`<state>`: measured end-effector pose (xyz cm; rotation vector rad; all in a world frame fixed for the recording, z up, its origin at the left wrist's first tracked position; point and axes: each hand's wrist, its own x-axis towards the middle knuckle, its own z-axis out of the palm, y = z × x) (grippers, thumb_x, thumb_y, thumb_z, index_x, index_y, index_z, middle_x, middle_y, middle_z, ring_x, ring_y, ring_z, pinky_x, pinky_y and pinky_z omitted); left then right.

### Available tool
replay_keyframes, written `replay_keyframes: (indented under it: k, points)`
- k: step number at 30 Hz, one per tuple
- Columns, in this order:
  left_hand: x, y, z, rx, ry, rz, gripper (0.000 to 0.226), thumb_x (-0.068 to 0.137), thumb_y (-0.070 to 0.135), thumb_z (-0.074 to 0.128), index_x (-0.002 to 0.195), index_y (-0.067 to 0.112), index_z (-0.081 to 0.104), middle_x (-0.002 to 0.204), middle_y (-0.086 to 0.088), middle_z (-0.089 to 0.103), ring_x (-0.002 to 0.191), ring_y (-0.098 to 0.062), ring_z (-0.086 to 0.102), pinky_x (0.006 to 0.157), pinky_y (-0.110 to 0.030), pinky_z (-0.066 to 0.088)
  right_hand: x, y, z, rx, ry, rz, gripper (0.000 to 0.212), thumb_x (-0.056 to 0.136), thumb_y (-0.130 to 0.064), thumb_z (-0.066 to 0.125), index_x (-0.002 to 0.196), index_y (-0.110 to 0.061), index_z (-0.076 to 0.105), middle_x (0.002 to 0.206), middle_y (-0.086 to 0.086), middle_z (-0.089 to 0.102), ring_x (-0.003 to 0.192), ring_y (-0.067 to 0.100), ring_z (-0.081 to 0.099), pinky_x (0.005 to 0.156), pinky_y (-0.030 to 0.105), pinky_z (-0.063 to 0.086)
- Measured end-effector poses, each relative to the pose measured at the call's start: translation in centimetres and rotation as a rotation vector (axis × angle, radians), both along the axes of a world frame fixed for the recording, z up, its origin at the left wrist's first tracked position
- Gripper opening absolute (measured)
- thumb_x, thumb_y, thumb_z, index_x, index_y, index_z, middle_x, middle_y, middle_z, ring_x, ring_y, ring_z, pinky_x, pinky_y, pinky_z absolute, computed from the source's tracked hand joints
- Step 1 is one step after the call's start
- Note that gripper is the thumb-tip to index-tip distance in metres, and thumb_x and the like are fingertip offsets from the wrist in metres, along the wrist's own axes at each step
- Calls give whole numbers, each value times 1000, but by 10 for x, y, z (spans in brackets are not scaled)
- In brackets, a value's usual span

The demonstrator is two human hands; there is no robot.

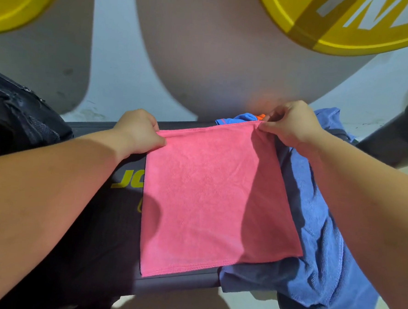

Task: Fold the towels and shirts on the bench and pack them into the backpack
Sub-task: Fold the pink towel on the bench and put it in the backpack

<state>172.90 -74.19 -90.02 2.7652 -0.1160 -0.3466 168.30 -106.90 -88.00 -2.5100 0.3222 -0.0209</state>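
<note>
Pink towel [210, 197] (flat on the bench [112, 232]) pinched at far corners by left hand [140, 131] and right hand [293, 126].

**A gym, as far as my feed shows**

From my end this looks like a weights room. Two big yellow discs fill the top corners. The right plate [349, 24] has a raised rim and bold white lettering cut off by the frame edge; the left plate [16, 2] is plain. Below them a black padded bench [126, 233] runs across the view, with yellow brand lettering [127, 179] printed on its pad. The pale floor [112, 77] is scuffed and stained. I also see a pink towel [214, 198] and a blue towel [324, 245] lying on the bench, and a black backpack [21, 114] at its left end.
</note>
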Motion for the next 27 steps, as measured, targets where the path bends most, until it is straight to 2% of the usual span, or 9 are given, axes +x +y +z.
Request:
replay_keyframes:
  k: [2, 6, 9, 13, 17, 19, 22, 25, 27]
  points:
    - [-5, 3, 8, -5, -14, 18, 14, 73, 22, 80, 74, 12, 71, 67, 3, 61, 81, -27, 61, 63, -26, 38, -7, 0, 11, 39, -31, -5, 11, 76, -12, 79, 69, -20, 74, 68, -15, 69, 50, -8, 55, 49, 5, 38]
    - [-22, 6, 39, -87, -99, 23, 6, 69, 17, 77, 69, 13, 72, 63, 4, 62, 74, -24, 62, 57, -25, 36, -35, 2, 43, 85, -85, 6, 9, 77, -14, 81, 71, -14, 75, 53, -20, 64, 49, -7, 54, 49, 6, 37]
    - [-44, 11, 76, -114, -167, -50, 2, 69, 14, 73, 66, 15, 74, 62, 9, 63, 72, -21, 62, 56, -24, 36, -66, 3, 73, 67, -142, 9, 13, 77, -18, 83, 69, -15, 73, 59, -12, 68, 49, -7, 53, 52, 10, 38]
    - [-90, 29, 133, -111, -290, -170, 4, 73, 15, 75, 71, 17, 77, 71, 0, 72, 74, -22, 65, 64, -27, 45, -124, 6, 120, 74, -182, -4, 14, 79, -21, 84, 72, -16, 73, 66, -6, 69, 48, -4, 53, 53, 17, 41]
    - [-142, 52, 188, -205, -384, -253, 7, 72, 18, 84, 73, 18, 78, 70, 3, 71, 64, -9, 60, 60, -19, 40, -188, 15, 169, 133, -224, -14, 13, 79, -21, 84, 73, -18, 73, 73, 12, 73, 60, 17, 61, 59, 30, 49]
    - [-170, 63, 214, -301, -361, -295, 11, 71, 18, 87, 68, 20, 76, 63, 4, 70, 58, -6, 59, 55, -13, 39, -219, 19, 191, 136, -240, 9, 14, 78, -21, 85, 71, -20, 73, 71, 9, 74, 62, 17, 62, 62, 38, 54]
    - [-207, 80, 243, -473, -172, -357, 13, 73, 17, 86, 65, 17, 75, 63, -1, 71, 55, -11, 61, 55, -21, 47, -262, 28, 221, 210, -220, 71, 9, 80, -15, 83, 77, -16, 74, 73, 2, 75, 70, 15, 69, 79, 44, 59]
    - [-231, 93, 250, -530, -133, -422, 14, 72, 15, 88, 65, 16, 76, 75, -5, 74, 70, -28, 67, 71, -37, 53, -293, 33, 233, 323, -170, 128, 13, 79, -11, 82, 89, -9, 75, 81, 14, 75, 75, 19, 68, 86, 51, 56]
    - [-245, 100, 249, -587, -104, -424, 17, 72, 9, 86, 61, 17, 76, 77, -6, 75, 75, -28, 69, 76, -38, 54, -309, 38, 236, 335, -154, 156, 29, 74, -21, 84, 102, -16, 76, 91, 21, 73, 80, 18, 67, 90, 50, 55]
